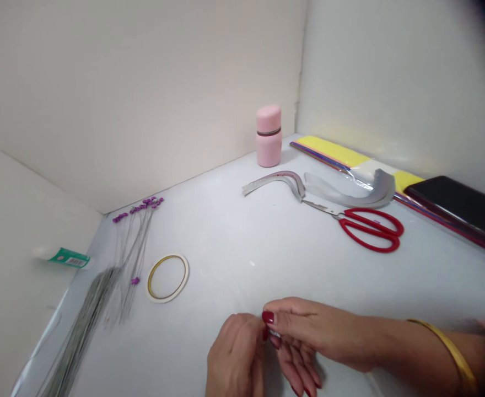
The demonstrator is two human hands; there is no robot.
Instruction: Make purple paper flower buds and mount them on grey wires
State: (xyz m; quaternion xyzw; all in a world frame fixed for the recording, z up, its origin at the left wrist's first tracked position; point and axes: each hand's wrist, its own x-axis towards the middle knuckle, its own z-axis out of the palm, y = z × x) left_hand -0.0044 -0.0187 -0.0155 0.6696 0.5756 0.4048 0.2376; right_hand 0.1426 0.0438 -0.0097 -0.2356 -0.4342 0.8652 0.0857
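Note:
My left hand [235, 353] is closed, its fingertips meeting those of my right hand [304, 331] near the front edge of the view. The right thumb and forefinger pinch, while the other fingers stretch loosely below. A tiny silvery bit [274, 333] shows between the fingertips, too small and covered to name. To the left of the hands lies a ring-shaped roll of white tape [148, 286]. Beyond it are thin wire stems with purple tips [145, 205], and one purple-tipped stem [135, 281] lies nearer.
A bundle of grey wires [87, 320] runs along the left edge, near a green-labelled tube [71, 257]. Red-handled scissors [370, 229] touch curled strips [281, 177]. Behind stand a pink jar [269, 149], yellow sheets in plastic [329, 149] and a dark flat case [457, 204]. Walls enclose the table.

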